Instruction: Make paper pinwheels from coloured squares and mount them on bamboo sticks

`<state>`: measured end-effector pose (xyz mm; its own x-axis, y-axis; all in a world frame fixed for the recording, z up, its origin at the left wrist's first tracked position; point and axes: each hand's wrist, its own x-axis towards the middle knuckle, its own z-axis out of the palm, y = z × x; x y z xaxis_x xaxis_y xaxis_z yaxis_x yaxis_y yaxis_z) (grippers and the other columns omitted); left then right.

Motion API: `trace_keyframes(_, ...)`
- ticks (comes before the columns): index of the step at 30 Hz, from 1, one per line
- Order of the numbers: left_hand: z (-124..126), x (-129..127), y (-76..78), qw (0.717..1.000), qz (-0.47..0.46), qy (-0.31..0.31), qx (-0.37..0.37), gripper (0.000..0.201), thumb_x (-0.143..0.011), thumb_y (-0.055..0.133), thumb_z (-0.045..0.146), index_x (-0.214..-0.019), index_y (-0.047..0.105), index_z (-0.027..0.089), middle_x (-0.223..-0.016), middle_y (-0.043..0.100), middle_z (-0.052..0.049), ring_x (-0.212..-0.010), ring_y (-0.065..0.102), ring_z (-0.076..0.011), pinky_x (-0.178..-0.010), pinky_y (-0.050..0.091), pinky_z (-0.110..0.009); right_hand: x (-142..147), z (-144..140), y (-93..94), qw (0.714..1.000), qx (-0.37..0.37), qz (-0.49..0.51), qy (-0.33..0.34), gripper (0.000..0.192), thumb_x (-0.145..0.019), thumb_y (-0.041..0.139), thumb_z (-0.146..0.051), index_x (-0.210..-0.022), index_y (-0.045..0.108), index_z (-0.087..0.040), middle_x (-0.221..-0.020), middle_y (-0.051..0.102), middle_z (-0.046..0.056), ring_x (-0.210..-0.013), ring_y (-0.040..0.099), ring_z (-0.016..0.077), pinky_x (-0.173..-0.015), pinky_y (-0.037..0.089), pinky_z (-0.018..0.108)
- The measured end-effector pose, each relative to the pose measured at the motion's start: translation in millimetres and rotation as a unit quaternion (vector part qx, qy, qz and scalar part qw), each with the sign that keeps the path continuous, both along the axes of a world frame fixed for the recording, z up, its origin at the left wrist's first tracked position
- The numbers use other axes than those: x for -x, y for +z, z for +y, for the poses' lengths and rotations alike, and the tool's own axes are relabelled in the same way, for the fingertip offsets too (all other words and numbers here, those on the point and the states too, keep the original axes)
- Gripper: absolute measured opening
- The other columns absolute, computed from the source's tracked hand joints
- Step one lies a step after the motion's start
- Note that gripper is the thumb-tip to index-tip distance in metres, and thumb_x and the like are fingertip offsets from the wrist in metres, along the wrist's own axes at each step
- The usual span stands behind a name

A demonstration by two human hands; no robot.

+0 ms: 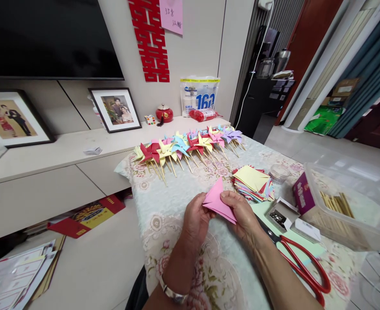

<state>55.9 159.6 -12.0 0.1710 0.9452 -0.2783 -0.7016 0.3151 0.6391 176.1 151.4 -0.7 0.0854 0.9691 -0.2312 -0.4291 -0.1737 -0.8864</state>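
Observation:
A pink sheet of paper (pixel 218 202), folded into points, is held up between both hands over the flowered tablecloth (pixel 177 206). My left hand (pixel 196 217) pinches its left corner. On the right side, my right hand (pixel 239 211) grips it with the thumb on top. Just beyond the right hand lies a stack of coloured paper squares (pixel 252 181), a yellow one uppermost. Scissors with red handles (pixel 301 262) rest beside the right forearm, on a pale green sheet (pixel 312 249). Finished paper pinwheels (pixel 180 146) on sticks lie in a row along the table's far side.
A clear plastic tub (pixel 344 228) of wooden sticks stands at the right. Near it are a small open box (pixel 282 215) of dark metal pieces, a white box (pixel 306 230) and a round clear container (pixel 279 173). Behind the table runs a white cabinet (pixel 63 150).

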Motion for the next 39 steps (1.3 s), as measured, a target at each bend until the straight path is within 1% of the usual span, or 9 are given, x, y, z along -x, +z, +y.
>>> trace_keyframes(6,-1,2,3.8,0.999,-0.029,-0.03,0.0,0.024,-0.062,0.079,0.032,-0.073,0.067,0.014,-0.065,0.062,0.0,-0.058,0.054,-0.0121,-0.05,0.043,-0.023,-1,0,-4.5,0.998,0.018,0.05,0.016,0.025,-0.058,0.086,-0.032,-0.068,0.069,-0.017,-0.061,0.068,0.0,-0.054,0.059,0.0145,-0.051,0.046,0.026)
trace_keyframes(14,-4,4,5.4,0.998,-0.012,-0.052,-0.014,0.027,-0.06,0.084,0.027,-0.079,0.07,0.013,-0.066,0.065,-0.001,-0.056,0.054,-0.0107,-0.049,0.041,-0.021,-5,-2,2.8,0.999,0.026,-0.006,0.023,0.028,-0.056,0.088,-0.033,-0.069,0.071,-0.015,-0.062,0.07,0.001,-0.054,0.058,0.0129,-0.053,0.044,0.024)
trace_keyframes(17,-5,4,5.6,0.998,-0.01,-0.063,-0.027,0.032,-0.058,0.087,0.024,-0.083,0.072,0.013,-0.069,0.069,-0.002,-0.058,0.058,-0.0109,-0.056,0.044,-0.021,-5,-3,6.2,0.999,0.031,-0.017,0.038,0.033,-0.054,0.09,-0.033,-0.078,0.074,-0.015,-0.067,0.073,0.002,-0.056,0.06,0.0137,-0.056,0.045,0.025)
trace_keyframes(20,-5,4,6.7,0.994,-0.006,-0.096,-0.05,0.033,-0.061,0.087,0.023,-0.089,0.074,0.012,-0.072,0.072,-0.005,-0.064,0.063,-0.0138,-0.063,0.047,-0.023,-6,-4,6.9,0.999,0.027,-0.018,0.043,0.041,-0.053,0.091,-0.031,-0.089,0.075,-0.016,-0.071,0.074,0.001,-0.058,0.061,0.0132,-0.057,0.044,0.024)
trace_keyframes(23,-6,3,7.9,0.992,0.001,-0.112,-0.053,0.029,-0.063,0.084,0.024,-0.087,0.076,0.011,-0.071,0.074,-0.007,-0.068,0.067,-0.0182,-0.066,0.05,-0.026,-7,-4,7.9,0.998,0.023,-0.025,0.05,0.042,-0.056,0.091,-0.034,-0.091,0.076,-0.016,-0.074,0.075,0.002,-0.061,0.062,0.0135,-0.06,0.045,0.024)
trace_keyframes(28,-3,4,5.3,0.997,0.001,-0.078,-0.022,0.023,-0.058,0.084,0.023,-0.078,0.076,0.014,-0.07,0.075,-0.007,-0.07,0.069,-0.022,-0.069,0.055,-0.031,-6,-5,11.2,0.998,0.019,-0.026,0.053,0.038,-0.06,0.09,-0.037,-0.088,0.077,-0.015,-0.079,0.077,0.004,-0.067,0.064,0.0152,-0.065,0.046,0.026)
trace_keyframes(32,3,5,-0.4,0.999,-0.035,0.014,0.036,0.019,-0.061,0.078,0.019,-0.079,0.076,0.014,-0.069,0.074,-0.004,-0.066,0.068,-0.0187,-0.068,0.057,-0.029,-9,-5,9.2,0.999,-0.034,-0.03,0.02,0.039,-0.069,0.085,-0.044,-0.098,0.077,-0.018,-0.091,0.078,0.006,-0.084,0.068,0.0201,-0.081,0.049,0.032)
trace_keyframes(35,7,6,-4.0,0.995,-0.048,0.07,0.044,0.016,-0.062,0.075,0.013,-0.079,0.075,0.014,-0.071,0.074,-0.003,-0.065,0.068,-0.0165,-0.067,0.056,-0.027,-12,-5,5.6,0.991,-0.098,-0.085,0.036,0.049,-0.071,0.084,-0.044,-0.113,0.074,-0.022,-0.111,0.075,0.009,-0.103,0.066,0.025,-0.094,0.048,0.038)
trace_keyframes(39,5,6,-4.5,0.996,-0.018,0.083,0.028,0.017,-0.062,0.075,0.014,-0.08,0.074,0.015,-0.074,0.075,-0.004,-0.069,0.069,-0.018,-0.066,0.055,-0.026,-13,-7,2.5,0.961,-0.166,-0.207,0.082,0.069,-0.066,0.088,-0.034,-0.13,0.064,-0.026,-0.129,0.068,0.009,-0.119,0.06,0.0283,-0.103,0.044,0.043)
